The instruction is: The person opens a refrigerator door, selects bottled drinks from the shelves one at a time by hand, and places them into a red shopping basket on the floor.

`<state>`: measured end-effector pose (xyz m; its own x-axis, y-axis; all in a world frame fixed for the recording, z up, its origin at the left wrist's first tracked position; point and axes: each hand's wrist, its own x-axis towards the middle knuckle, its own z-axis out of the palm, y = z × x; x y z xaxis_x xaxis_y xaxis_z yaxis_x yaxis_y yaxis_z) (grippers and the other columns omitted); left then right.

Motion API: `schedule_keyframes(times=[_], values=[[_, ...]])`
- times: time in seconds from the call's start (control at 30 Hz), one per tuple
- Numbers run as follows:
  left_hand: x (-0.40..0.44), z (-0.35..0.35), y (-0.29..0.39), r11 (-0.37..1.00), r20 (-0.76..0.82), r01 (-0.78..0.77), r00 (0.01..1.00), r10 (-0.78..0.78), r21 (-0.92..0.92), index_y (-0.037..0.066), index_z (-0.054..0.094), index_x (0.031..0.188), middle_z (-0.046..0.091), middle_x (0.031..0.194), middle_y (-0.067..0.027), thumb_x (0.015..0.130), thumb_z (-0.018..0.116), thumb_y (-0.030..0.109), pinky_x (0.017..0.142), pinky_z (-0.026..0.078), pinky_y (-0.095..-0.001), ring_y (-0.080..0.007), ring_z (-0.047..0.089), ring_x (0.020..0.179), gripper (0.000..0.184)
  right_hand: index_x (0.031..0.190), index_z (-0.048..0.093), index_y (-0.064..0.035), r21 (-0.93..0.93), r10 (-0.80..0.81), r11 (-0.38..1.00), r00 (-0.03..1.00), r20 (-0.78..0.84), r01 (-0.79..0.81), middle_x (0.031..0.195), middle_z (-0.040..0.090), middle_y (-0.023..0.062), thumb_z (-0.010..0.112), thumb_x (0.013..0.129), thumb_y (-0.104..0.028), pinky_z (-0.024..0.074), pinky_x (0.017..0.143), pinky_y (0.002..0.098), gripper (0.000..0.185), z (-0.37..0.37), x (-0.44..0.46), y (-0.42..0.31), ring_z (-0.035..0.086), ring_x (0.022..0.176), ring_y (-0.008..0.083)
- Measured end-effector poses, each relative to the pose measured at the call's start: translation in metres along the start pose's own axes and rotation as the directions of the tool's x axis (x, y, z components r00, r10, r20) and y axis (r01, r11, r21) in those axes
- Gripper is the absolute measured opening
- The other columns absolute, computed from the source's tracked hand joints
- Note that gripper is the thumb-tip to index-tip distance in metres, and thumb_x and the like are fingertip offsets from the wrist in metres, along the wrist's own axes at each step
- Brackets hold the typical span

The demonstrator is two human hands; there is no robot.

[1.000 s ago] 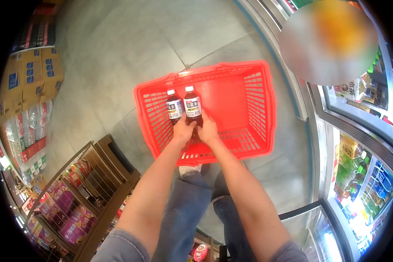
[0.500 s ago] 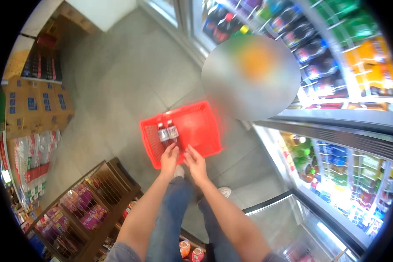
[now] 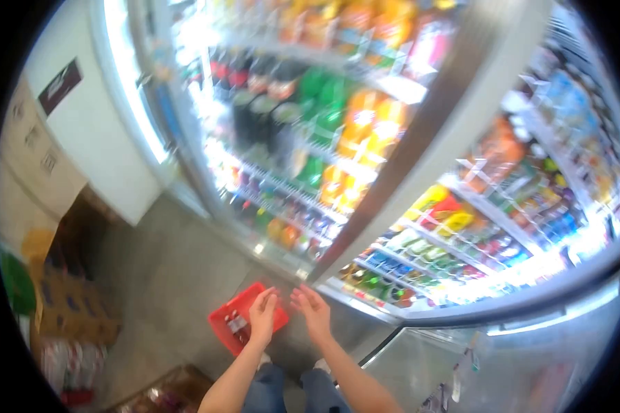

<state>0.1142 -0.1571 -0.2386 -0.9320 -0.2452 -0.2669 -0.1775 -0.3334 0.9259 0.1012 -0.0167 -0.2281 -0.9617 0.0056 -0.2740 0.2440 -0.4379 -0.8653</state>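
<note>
A red shopping basket (image 3: 222,329) sits on the floor in front of me. Small dark drink bottles with pale labels (image 3: 237,325) lie inside it, blurred. My left hand (image 3: 262,314) is raised above the basket and hides part of it, its fingers loosely bent and apart with nothing held. To the right of the basket, my right hand (image 3: 313,311) hangs in the air, likewise empty with fingers loosely spread. The two hands face each other with a gap between them.
Lit drink coolers with shelves of bottles (image 3: 365,120) rise ahead, split by a metal frame post (image 3: 420,148). An open glass door (image 3: 427,361) is at lower right. Cardboard boxes (image 3: 76,303) and wrapped bottles (image 3: 72,365) stand left, a brown rack (image 3: 169,389) below.
My view has swung up from the floor to the cooler shelves. Both hands have lifted away from the basket, which sits lower in view with the bottles still inside.
</note>
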Motion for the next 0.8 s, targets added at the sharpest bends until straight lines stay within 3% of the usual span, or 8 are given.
schedule_keyframes(times=[0.2, 0.4, 0.5, 0.8], values=[[-0.025, 0.122, 0.092, 0.989, 0.339, -0.15, 0.93, 0.145, -0.011, 0.001, 0.061, 0.124, 0.068, 0.111, -0.0092, 0.1, 0.059, 0.018, 0.086, 0.052, -0.0293, -0.0153, 0.065, 0.095, 0.03, 0.132, 0.054, 0.0024, -0.019, -0.295, 0.956, 0.95, -0.106, 0.294, 0.121, 0.064, 0.0154, 0.057, 0.1, -0.014, 0.0542, 0.094, 0.0363, 0.036, -0.037, -0.046, -0.143, 0.063, 0.108, 0.0218], [-0.067, 0.215, 0.142, 0.982, 0.588, -0.135, 0.786, 0.189, -0.135, -0.001, 0.062, 0.121, 0.068, 0.109, -0.0077, 0.099, 0.059, 0.013, 0.088, 0.051, -0.0276, -0.0149, 0.064, 0.097, 0.027, 0.129, 0.056, 0.0029, -0.1, -0.509, 0.859, 0.818, -0.268, 0.502, 0.114, 0.067, 0.0144, 0.058, 0.1, -0.016, 0.0565, 0.089, 0.0357, 0.035, -0.084, -0.089, -0.24, 0.066, 0.102, 0.0208], [-0.091, 0.251, 0.165, 0.986, 0.654, -0.149, 0.739, 0.164, -0.078, -0.002, 0.062, 0.121, 0.067, 0.112, -0.0088, 0.099, 0.058, 0.013, 0.089, 0.051, -0.0277, -0.0154, 0.064, 0.098, 0.027, 0.129, 0.055, 0.0025, -0.08, -0.537, 0.835, 0.775, -0.333, 0.544, 0.115, 0.067, 0.0148, 0.058, 0.099, -0.016, 0.0567, 0.088, 0.0358, 0.035, -0.103, -0.113, -0.279, 0.065, 0.103, 0.0209], [-0.131, 0.355, 0.273, 0.938, 0.779, -0.283, 0.535, 0.327, -0.199, -0.001, 0.058, 0.127, 0.065, 0.116, -0.0081, 0.099, 0.057, 0.014, 0.09, 0.051, -0.0281, -0.0155, 0.062, 0.105, 0.032, 0.131, 0.054, 0.0026, -0.185, -0.76, 0.633, 0.56, -0.33, 0.751, 0.117, 0.065, 0.0147, 0.062, 0.098, -0.02, 0.0552, 0.09, 0.0356, 0.041, -0.111, -0.149, -0.421, 0.064, 0.106, 0.0213]])
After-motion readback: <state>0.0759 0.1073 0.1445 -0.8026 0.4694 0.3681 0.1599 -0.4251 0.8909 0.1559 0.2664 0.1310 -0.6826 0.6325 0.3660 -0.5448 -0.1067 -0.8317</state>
